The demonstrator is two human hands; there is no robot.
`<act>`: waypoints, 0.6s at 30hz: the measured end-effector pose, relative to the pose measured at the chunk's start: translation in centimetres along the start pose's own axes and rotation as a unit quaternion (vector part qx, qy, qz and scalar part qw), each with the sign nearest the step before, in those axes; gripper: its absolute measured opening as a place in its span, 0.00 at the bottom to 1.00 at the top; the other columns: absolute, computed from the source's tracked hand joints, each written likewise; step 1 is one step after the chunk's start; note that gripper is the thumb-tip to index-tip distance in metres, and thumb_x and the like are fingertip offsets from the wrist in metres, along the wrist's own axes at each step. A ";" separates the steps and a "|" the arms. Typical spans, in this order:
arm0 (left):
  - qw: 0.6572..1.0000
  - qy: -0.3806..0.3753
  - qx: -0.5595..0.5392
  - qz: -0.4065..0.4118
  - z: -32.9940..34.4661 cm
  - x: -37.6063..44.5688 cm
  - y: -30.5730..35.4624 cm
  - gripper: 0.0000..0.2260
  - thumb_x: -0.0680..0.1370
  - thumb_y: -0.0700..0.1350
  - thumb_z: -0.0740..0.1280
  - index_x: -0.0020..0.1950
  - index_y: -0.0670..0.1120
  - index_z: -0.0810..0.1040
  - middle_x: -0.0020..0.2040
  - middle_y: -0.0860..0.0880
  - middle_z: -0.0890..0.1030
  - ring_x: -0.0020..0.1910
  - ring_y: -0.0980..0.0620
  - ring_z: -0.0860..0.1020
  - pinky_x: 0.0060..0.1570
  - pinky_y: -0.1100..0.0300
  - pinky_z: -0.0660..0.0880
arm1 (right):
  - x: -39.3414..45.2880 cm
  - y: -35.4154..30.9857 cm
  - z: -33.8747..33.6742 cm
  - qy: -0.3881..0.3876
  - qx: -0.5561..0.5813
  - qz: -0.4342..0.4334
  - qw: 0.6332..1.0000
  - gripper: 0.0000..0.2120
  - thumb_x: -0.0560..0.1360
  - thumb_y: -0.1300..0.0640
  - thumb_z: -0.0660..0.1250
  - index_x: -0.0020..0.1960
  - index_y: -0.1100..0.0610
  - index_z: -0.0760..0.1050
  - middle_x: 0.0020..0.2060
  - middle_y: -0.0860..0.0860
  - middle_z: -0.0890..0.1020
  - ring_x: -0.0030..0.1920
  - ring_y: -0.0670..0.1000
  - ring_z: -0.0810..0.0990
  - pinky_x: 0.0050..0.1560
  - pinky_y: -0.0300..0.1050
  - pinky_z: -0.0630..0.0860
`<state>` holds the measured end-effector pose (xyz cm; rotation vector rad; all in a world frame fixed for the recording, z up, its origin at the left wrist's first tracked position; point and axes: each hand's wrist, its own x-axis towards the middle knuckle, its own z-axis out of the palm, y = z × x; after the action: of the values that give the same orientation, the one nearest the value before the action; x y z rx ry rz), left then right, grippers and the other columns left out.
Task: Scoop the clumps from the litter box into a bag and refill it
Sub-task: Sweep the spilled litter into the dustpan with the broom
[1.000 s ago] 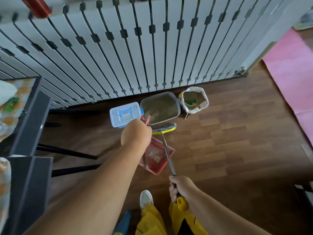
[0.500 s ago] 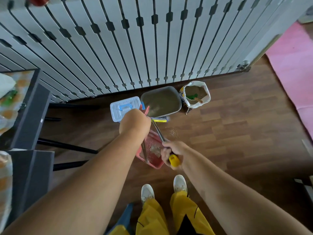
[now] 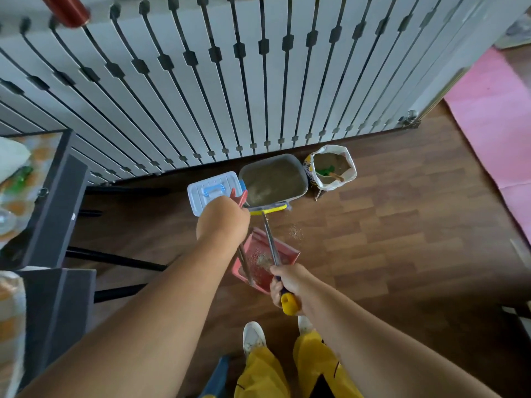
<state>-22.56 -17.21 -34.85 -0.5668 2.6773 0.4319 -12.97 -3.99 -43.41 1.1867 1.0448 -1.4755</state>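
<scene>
Right hand (image 3: 288, 284) wrapped around broom (image 3: 268, 225) handle, left hand (image 3: 222, 222) gripping top of dustpan (image 3: 265, 261) handle. Beyond, litter box (image 3: 273, 179) on floor against railing (image 3: 230, 81), open bag (image 3: 332, 168) at right.

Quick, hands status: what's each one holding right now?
Left hand: gripping the dustpan handle.
Right hand: gripping the broom handle.
</scene>
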 end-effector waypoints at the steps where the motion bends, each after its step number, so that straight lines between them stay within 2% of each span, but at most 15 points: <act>1: 1.000 -0.002 -0.007 0.009 0.1 -0.2 0.2 0.07 0.78 0.48 0.64 0.45 0.45 0.72 0.38 0.46 0.79 0.39 0.44 0.80 0.36 0.56 0.73 | 0.4 -0.8 0.7 0.001 -0.007 -0.014 1.000 0.12 0.82 0.57 0.60 0.41 0.60 0.67 0.23 0.51 0.69 0.19 0.46 0.66 0.19 0.35 0.65; 4: 1.000 -0.005 -0.011 0.012 0.2 -0.7 0.6 0.07 0.78 0.48 0.64 0.45 0.45 0.72 0.39 0.45 0.80 0.40 0.44 0.80 0.34 0.57 0.70 | 1.4 -0.7 0.2 0.027 -0.098 -0.032 0.994 0.11 0.82 0.61 0.57 0.41 0.60 0.66 0.27 0.55 0.70 0.23 0.49 0.67 0.23 0.39 0.65; 5: 1.000 -0.004 -0.005 0.010 0.2 -0.7 0.6 0.07 0.78 0.48 0.64 0.46 0.45 0.71 0.40 0.45 0.80 0.40 0.44 0.80 0.34 0.57 0.70 | 1.2 -0.2 -0.5 0.036 -0.126 -0.020 0.991 0.11 0.81 0.62 0.57 0.40 0.60 0.65 0.27 0.56 0.71 0.22 0.50 0.68 0.24 0.39 0.65; 7: 1.000 -0.001 0.002 0.008 0.0 -0.4 0.1 0.08 0.78 0.49 0.64 0.46 0.45 0.72 0.41 0.45 0.80 0.40 0.44 0.80 0.35 0.56 0.71 | -0.2 1.7 -2.3 0.058 -0.156 -0.013 0.986 0.11 0.81 0.64 0.57 0.39 0.62 0.67 0.21 0.55 0.70 0.16 0.50 0.68 0.21 0.36 0.66; 9: 1.000 0.000 0.006 0.004 -0.1 0.3 -0.5 0.09 0.77 0.49 0.64 0.47 0.44 0.74 0.40 0.45 0.82 0.40 0.44 0.81 0.34 0.57 0.71 | -1.6 3.0 -3.6 0.081 -0.139 -0.024 0.987 0.12 0.80 0.65 0.58 0.38 0.63 0.68 0.18 0.53 0.68 0.14 0.48 0.66 0.19 0.32 0.63; 14: 1.000 -0.004 0.008 -0.003 0.0 0.1 -0.5 0.10 0.77 0.50 0.64 0.48 0.43 0.75 0.40 0.45 0.82 0.38 0.45 0.80 0.32 0.57 0.71 | -1.3 0.5 -3.7 0.039 -0.046 -0.010 0.998 0.13 0.82 0.60 0.58 0.38 0.59 0.65 0.19 0.52 0.67 0.15 0.48 0.65 0.19 0.33 0.64; 18: 1.000 -0.007 0.006 0.004 0.5 -0.7 0.2 0.09 0.77 0.49 0.64 0.47 0.44 0.74 0.39 0.45 0.82 0.39 0.45 0.81 0.33 0.58 0.70 | 1.1 -0.8 -2.4 0.022 -0.085 -0.022 0.996 0.12 0.81 0.59 0.61 0.40 0.59 0.66 0.25 0.53 0.69 0.19 0.48 0.67 0.22 0.36 0.66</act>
<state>-21.91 -16.63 -34.97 -0.5482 2.6668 0.4198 -13.37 -1.67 -44.82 1.0851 1.2087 -1.3696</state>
